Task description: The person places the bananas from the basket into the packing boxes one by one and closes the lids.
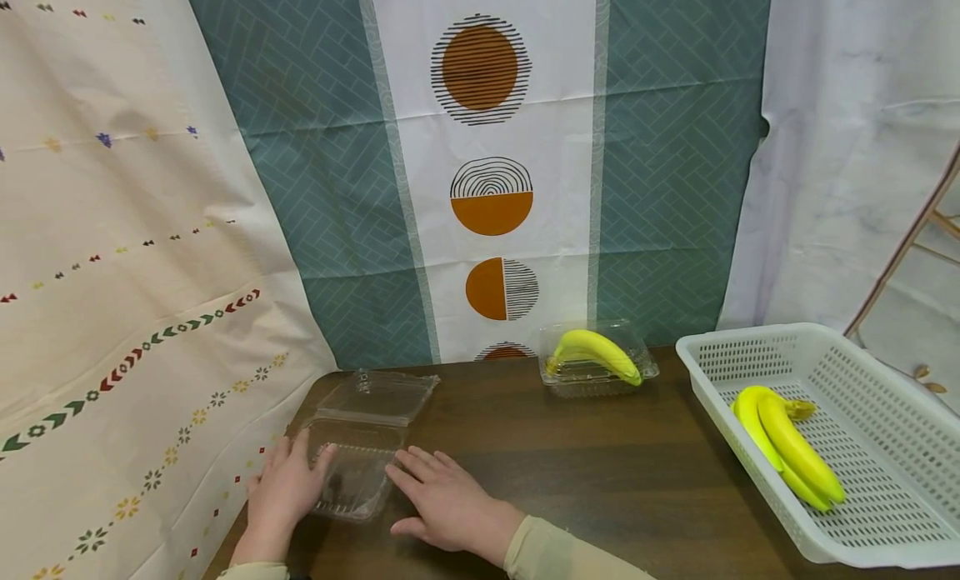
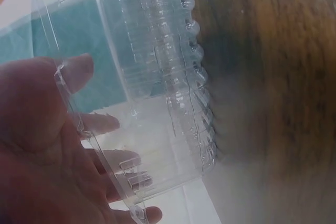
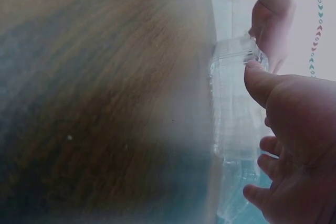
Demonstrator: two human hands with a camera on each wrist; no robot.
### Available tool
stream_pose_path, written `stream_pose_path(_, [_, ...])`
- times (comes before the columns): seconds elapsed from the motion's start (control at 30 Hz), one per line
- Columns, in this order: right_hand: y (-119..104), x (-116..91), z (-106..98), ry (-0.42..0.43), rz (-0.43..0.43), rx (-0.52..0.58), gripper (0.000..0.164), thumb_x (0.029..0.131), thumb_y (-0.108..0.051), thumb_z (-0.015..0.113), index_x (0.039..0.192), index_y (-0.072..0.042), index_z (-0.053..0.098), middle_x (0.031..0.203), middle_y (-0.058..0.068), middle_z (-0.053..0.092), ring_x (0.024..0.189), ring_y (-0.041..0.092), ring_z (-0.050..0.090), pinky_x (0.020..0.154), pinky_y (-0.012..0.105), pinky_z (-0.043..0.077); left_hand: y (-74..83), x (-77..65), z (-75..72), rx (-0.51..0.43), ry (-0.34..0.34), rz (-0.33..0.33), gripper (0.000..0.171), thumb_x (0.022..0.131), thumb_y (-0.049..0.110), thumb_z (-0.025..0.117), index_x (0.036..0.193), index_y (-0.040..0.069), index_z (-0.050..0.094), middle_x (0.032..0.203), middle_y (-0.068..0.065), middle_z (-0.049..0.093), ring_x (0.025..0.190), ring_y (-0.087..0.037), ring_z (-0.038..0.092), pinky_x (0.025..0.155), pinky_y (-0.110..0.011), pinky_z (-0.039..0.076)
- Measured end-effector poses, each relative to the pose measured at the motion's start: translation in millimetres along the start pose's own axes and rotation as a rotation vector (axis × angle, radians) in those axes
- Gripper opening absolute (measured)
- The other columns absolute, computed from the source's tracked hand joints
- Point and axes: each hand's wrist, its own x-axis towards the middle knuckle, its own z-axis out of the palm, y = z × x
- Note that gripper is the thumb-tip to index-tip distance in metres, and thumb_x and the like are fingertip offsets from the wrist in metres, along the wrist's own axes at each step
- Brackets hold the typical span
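Note:
A clear plastic clamshell container [image 1: 352,478] lies on the table at the left, its lid [image 1: 371,397] folded back away from me. My left hand [image 1: 288,482] is at its left side, fingers spread and loosely extended. In the left wrist view, the left fingers [image 2: 118,123] show through the clear plastic and overlap the rim. My right hand [image 1: 450,501] reaches over to the container's right edge with palm down and fingers straight. From the right wrist, the right thumb [image 3: 258,82] overlaps the container's near end.
A second clear container [image 1: 566,388] holding one banana [image 1: 596,351] stands at the table's back edge. At the right, a white perforated basket [image 1: 877,526] holds bananas [image 1: 798,455]. Patterned cloths [image 1: 660,188] hang behind and to the left of the brown table [image 1: 555,455].

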Motion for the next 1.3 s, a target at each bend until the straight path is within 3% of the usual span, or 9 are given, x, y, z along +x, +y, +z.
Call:
stream_pose_path(0.63, [12.6, -13.1, -3.4, 0.067, 0.007, -0.053, 0.075, 0.11, -0.06, 0.059, 0.169, -0.015, 0.047, 0.174, 0.009, 0.042, 0.163, 0.025, 0.036, 0.128, 0.041, 0.037, 15.5, -5.4, 6.9, 0.011, -0.003, 0.054, 0.091, 0.114, 0.065, 0.045, 0.168, -0.007, 0.032, 0.167, -0.048, 0.021, 0.152, -0.067, 0.027, 0.111, -0.089, 0.026])
stream_pose_path(1.0, [25.2, -22.2, -3.9, 0.062, 0.039, -0.004, 0.073, 0.111, -0.057, 0.061, 0.169, -0.014, 0.047, 0.175, 0.009, 0.042, 0.163, 0.026, 0.035, 0.129, 0.044, 0.035, 28.6, -13.4, 11.8, -0.002, 0.013, 0.102, 0.086, 0.115, 0.06, 0.046, 0.167, -0.007, 0.034, 0.166, -0.049, 0.023, 0.151, -0.067, 0.03, 0.109, -0.088, 0.031])
stream_pose_path(1.3, [32.4, -31.3, -4.9, 0.085, 0.068, -0.024, 0.072, 0.111, -0.055, 0.064, 0.168, -0.014, 0.048, 0.173, 0.008, 0.044, 0.162, 0.026, 0.037, 0.128, 0.044, 0.036, 40.6, -18.8, 19.3, -0.002, 0.004, 0.115, 0.102, 0.11, 0.077, 0.04, 0.17, -0.004, 0.029, 0.167, -0.049, 0.019, 0.153, -0.066, 0.028, 0.111, -0.087, 0.03])
